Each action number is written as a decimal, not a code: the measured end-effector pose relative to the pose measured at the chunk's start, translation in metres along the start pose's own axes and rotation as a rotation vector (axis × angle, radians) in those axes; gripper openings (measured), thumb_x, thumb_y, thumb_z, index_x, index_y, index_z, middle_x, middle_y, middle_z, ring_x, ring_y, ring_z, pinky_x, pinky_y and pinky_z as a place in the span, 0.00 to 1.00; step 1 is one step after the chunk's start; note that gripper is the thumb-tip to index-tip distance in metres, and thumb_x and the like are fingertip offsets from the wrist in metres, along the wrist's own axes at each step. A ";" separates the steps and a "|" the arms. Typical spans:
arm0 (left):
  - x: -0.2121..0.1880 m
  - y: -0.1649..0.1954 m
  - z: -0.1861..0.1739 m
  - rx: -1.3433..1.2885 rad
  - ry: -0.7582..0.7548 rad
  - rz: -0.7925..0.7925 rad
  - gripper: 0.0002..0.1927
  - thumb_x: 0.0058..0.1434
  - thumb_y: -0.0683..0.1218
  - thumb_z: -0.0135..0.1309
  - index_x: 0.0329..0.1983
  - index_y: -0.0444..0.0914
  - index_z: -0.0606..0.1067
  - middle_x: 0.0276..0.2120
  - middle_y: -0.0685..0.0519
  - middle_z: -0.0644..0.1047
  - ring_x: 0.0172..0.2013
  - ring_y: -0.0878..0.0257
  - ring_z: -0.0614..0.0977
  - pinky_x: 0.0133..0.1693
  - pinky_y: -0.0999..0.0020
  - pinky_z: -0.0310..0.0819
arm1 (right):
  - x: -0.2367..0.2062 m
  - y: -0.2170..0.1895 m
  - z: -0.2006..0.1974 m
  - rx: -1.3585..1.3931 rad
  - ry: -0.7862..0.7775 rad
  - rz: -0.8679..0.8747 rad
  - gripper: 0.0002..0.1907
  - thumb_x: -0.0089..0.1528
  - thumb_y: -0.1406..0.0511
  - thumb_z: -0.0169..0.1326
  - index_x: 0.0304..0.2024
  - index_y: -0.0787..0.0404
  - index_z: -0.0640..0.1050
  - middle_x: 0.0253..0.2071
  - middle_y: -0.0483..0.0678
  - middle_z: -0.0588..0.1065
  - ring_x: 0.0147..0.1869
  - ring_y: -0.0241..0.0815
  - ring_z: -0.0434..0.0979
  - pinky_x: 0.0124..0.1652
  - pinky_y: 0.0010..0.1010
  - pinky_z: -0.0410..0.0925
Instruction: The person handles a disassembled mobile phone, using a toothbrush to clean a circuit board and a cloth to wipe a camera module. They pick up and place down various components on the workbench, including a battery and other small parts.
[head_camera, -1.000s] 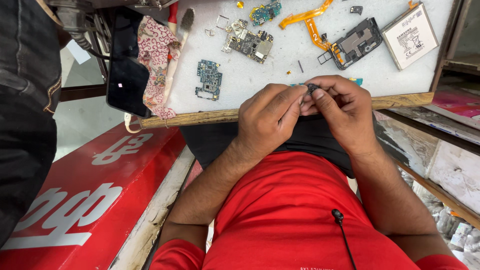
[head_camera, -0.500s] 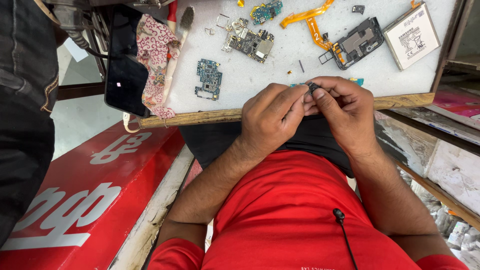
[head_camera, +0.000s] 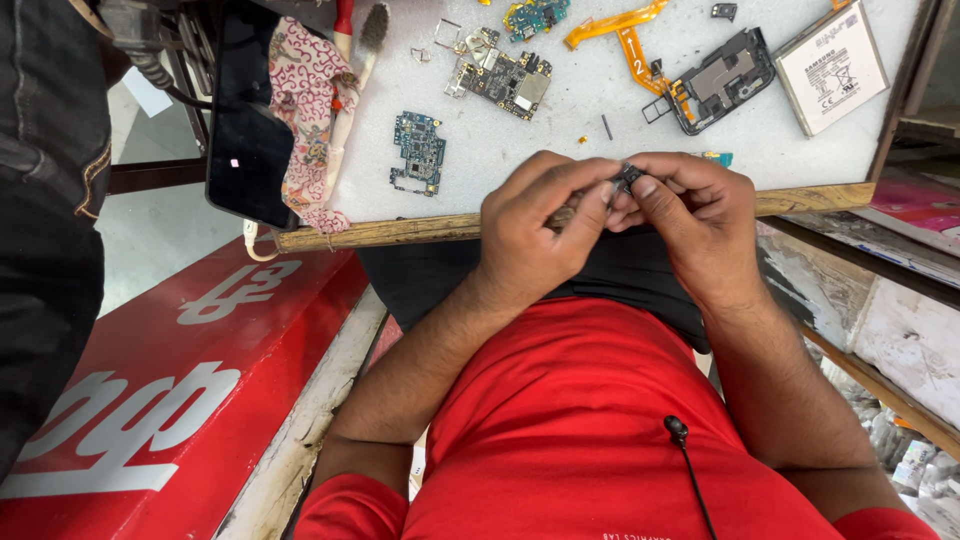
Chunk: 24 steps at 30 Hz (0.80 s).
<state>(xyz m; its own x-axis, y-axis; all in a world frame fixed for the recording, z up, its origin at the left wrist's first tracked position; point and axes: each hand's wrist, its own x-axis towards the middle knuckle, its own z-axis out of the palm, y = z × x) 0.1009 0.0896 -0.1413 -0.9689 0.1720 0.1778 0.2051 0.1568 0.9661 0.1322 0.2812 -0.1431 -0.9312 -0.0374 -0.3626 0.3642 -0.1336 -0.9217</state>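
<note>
Head view, looking down over the person's red shirt (head_camera: 600, 420) to the near edge of a white-topped work tray (head_camera: 560, 120) with a wooden rim. Both hands meet just above that rim: the left hand (head_camera: 535, 225) and the right hand (head_camera: 700, 215) pinch between their fingertips a small dark component (head_camera: 629, 176), the thumbs and forefingers closed on it from opposite sides; its exact kind is too small to tell. The component is held in the air over the front edge of the tray, apart from the surface. On the tray behind the hands lie a blue-green circuit board (head_camera: 419, 152), a larger grey circuit board with metal shields (head_camera: 503, 80), a smaller green board (head_camera: 533, 15) at the top edge, an orange flex cable (head_camera: 628, 38), a dark phone frame part (head_camera: 722, 78) and a flat white battery (head_camera: 830, 65) toward the right corner. At the tray's left side lie a patterned cloth (head_camera: 305, 110), a brush (head_camera: 366, 45) and a black phone screen (head_camera: 245, 120), which overhangs the edge. A red signboard (head_camera: 170, 390) with white lettering lies below on the left, and a black lapel microphone (head_camera: 677, 430) is clipped on the shirt.
</note>
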 end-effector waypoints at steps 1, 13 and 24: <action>-0.001 0.001 0.002 0.023 -0.001 0.010 0.11 0.67 0.37 0.61 0.52 0.40 0.79 0.39 0.52 0.80 0.35 0.64 0.85 0.36 0.72 0.81 | 0.000 0.001 0.001 -0.007 0.006 -0.008 0.11 0.73 0.73 0.51 0.55 0.74 0.77 0.42 0.53 0.80 0.43 0.39 0.82 0.46 0.30 0.79; -0.004 -0.006 0.010 0.085 0.001 0.056 0.11 0.69 0.37 0.60 0.54 0.40 0.78 0.39 0.53 0.79 0.38 0.65 0.86 0.37 0.75 0.84 | 0.000 0.004 0.002 -0.057 0.009 -0.072 0.11 0.73 0.73 0.51 0.57 0.73 0.76 0.43 0.55 0.80 0.46 0.38 0.83 0.47 0.31 0.81; -0.004 -0.007 0.009 0.109 0.002 0.060 0.11 0.69 0.38 0.60 0.54 0.40 0.78 0.39 0.53 0.79 0.38 0.65 0.86 0.37 0.75 0.84 | 0.000 0.007 0.002 -0.090 0.016 -0.082 0.11 0.73 0.73 0.51 0.57 0.74 0.76 0.44 0.57 0.80 0.47 0.39 0.83 0.47 0.32 0.81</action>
<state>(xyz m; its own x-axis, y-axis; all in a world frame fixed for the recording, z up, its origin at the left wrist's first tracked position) 0.1047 0.0969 -0.1500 -0.9546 0.1822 0.2356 0.2768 0.2506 0.9277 0.1343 0.2782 -0.1489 -0.9579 -0.0140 -0.2868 0.2872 -0.0462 -0.9568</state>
